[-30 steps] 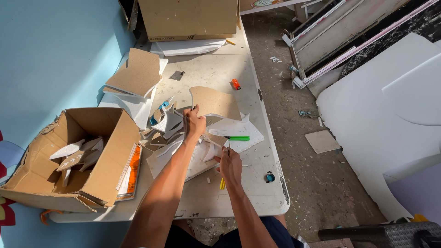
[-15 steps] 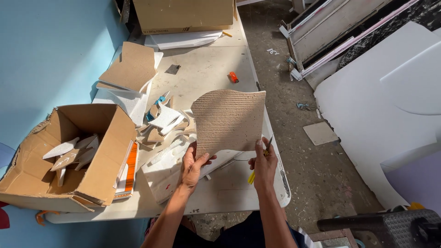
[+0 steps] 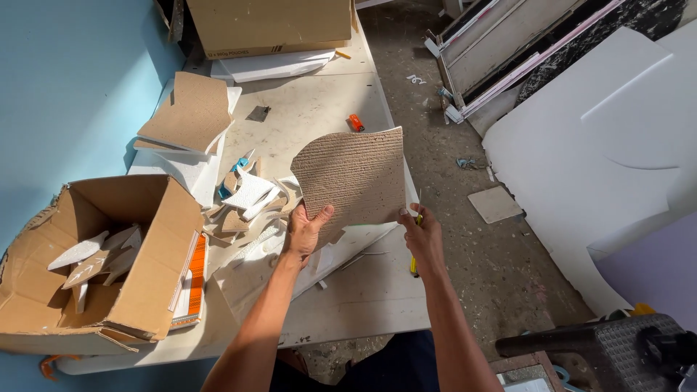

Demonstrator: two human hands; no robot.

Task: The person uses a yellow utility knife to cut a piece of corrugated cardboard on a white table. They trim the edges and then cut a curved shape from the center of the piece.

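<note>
I hold a brown ribbed board piece (image 3: 353, 174) with one rounded corner up over the white table (image 3: 363, 290). My left hand (image 3: 305, 231) grips its lower left edge, thumb on the front. My right hand (image 3: 421, 234) pinches its lower right corner and also clasps a yellow pencil-like tool (image 3: 414, 265) pointing down. Beneath the piece lies a heap of white and brown offcuts (image 3: 250, 203).
An open cardboard box (image 3: 138, 268) with scraps inside stands at the table's left. Brown board pieces (image 3: 190, 112) on white sheets lie further back, a large closed carton (image 3: 268, 25) at the far end, a small orange object (image 3: 356, 123) nearby. White panels (image 3: 617, 138) lean on the floor at right.
Both hands lifted the ribbed board off the scrap heap and brought it up towards me; it now stands steeper, held at both lower corners. The view has shifted closer.
</note>
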